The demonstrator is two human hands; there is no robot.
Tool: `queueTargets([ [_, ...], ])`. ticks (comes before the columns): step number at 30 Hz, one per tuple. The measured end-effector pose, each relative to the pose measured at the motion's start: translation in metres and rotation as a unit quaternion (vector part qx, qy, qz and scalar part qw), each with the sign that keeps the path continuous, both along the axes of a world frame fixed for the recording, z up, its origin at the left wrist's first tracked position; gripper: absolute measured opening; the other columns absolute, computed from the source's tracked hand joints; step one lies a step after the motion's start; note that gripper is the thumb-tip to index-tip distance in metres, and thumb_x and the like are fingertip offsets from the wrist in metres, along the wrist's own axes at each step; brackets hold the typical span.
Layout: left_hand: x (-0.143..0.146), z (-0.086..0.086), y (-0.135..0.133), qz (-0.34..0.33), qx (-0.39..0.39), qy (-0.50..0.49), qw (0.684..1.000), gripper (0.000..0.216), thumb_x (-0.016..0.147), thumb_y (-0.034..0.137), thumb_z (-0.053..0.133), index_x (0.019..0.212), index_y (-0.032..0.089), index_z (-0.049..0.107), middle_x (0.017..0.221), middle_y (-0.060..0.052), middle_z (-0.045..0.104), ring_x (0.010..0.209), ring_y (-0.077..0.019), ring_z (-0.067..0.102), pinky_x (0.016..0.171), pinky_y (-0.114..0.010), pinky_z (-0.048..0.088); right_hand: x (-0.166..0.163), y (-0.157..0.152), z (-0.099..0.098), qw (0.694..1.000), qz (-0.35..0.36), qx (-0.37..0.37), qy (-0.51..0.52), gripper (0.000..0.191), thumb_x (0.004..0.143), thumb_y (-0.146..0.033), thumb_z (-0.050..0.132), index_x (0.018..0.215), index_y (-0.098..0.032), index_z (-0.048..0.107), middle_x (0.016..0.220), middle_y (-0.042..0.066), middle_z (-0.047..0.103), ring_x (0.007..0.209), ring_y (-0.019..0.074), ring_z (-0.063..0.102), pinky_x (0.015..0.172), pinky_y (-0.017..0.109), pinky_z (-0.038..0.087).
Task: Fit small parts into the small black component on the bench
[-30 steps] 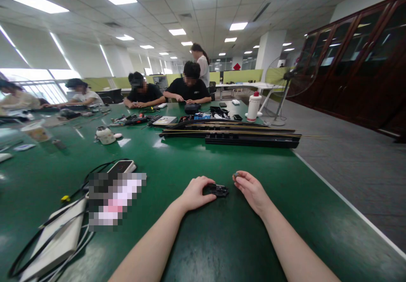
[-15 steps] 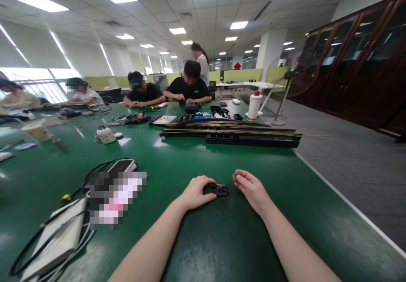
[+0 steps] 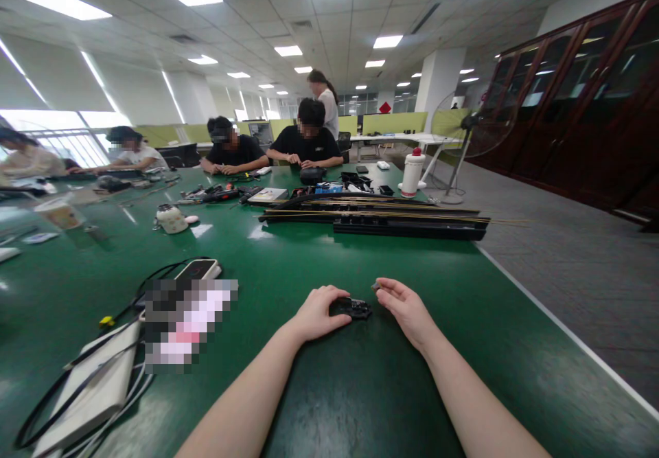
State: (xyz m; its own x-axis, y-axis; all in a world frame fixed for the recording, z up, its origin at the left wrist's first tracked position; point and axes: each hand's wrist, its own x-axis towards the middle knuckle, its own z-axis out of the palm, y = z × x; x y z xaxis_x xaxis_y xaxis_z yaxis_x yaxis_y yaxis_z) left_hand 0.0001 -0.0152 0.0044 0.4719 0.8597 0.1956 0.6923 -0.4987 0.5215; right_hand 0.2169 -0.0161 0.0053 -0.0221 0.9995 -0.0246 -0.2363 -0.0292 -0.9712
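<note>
My left hand [image 3: 322, 312] grips a small black plastic part [image 3: 359, 308] from its left side, thumb at the near edge and fingers at the far edge. The part lies low over the green table [image 3: 247, 389], and its top shows an uneven, detailed interior. Just right of it, my right hand [image 3: 404, 307] is closed in a pinch. Between its thumb and fingertips sits a small grey piece [image 3: 376, 285], too small to name. That piece is apart from the black part, slightly beyond it and to the right.
Long black strips [image 3: 412, 228] with thin brass-coloured rods lie across the table ahead. A white bottle [image 3: 412, 173] with a red top stands behind them. To the left are a phone [image 3: 198, 270], cables and a white box-like device [image 3: 95, 382]. Several people sit at the far side.
My right hand has shifted slightly left with the small grey piece, closer to the black plastic part. My left hand has stayed in place.
</note>
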Motion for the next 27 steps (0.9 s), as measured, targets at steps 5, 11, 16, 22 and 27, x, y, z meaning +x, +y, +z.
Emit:
queueTargets([
  [5,0.000,-0.001,0.001,0.000,0.003,0.001,1.000,0.042,0.074,0.035,0.069,0.112,0.023,0.059,0.106,-0.004,0.063,0.101,-0.0243,0.056,0.089,-0.036,0.042,-0.003,-0.002,0.000,0.998,0.035,0.026,-0.045,0.042,0.055,-0.044,0.080,0.088,-0.021,0.068,0.092,0.007,0.073,0.093,0.0235,0.065,0.092,0.041,0.045],
  [11,-0.002,-0.004,0.002,-0.002,0.005,-0.001,1.000,0.043,0.073,0.036,0.070,0.113,0.024,0.059,0.106,-0.004,0.063,0.100,-0.0242,0.056,0.088,-0.036,0.042,-0.010,-0.005,0.000,0.987,0.055,0.055,-0.138,0.034,0.059,-0.039,0.077,0.087,-0.022,0.070,0.092,0.006,0.072,0.090,0.0243,0.065,0.090,0.044,0.045],
  [16,-0.002,-0.005,0.002,-0.006,0.012,-0.002,1.000,0.042,0.073,0.036,0.070,0.112,0.022,0.059,0.106,-0.004,0.063,0.100,-0.0242,0.056,0.088,-0.036,0.042,-0.012,-0.007,-0.004,0.954,0.052,0.130,-0.264,0.022,0.069,-0.030,0.069,0.090,-0.025,0.070,0.097,0.005,0.070,0.095,0.0245,0.062,0.092,0.045,0.042],
  [22,-0.002,-0.007,0.003,-0.013,0.020,-0.002,1.000,0.040,0.074,0.034,0.070,0.111,0.022,0.059,0.104,-0.004,0.063,0.098,-0.0231,0.056,0.087,-0.035,0.043,-0.014,-0.011,0.001,0.894,0.076,0.210,-0.387,0.018,0.067,-0.019,0.069,0.083,-0.026,0.071,0.096,0.004,0.070,0.099,0.0251,0.059,0.092,0.043,0.042],
  [27,-0.001,-0.008,0.004,-0.014,0.022,-0.007,1.000,0.041,0.074,0.033,0.070,0.111,0.023,0.059,0.102,-0.003,0.064,0.096,-0.0224,0.057,0.086,-0.034,0.043,-0.014,-0.011,0.001,0.874,0.099,0.213,-0.426,0.020,0.069,-0.018,0.068,0.088,-0.023,0.071,0.100,0.005,0.070,0.100,0.0232,0.059,0.093,0.040,0.042],
])
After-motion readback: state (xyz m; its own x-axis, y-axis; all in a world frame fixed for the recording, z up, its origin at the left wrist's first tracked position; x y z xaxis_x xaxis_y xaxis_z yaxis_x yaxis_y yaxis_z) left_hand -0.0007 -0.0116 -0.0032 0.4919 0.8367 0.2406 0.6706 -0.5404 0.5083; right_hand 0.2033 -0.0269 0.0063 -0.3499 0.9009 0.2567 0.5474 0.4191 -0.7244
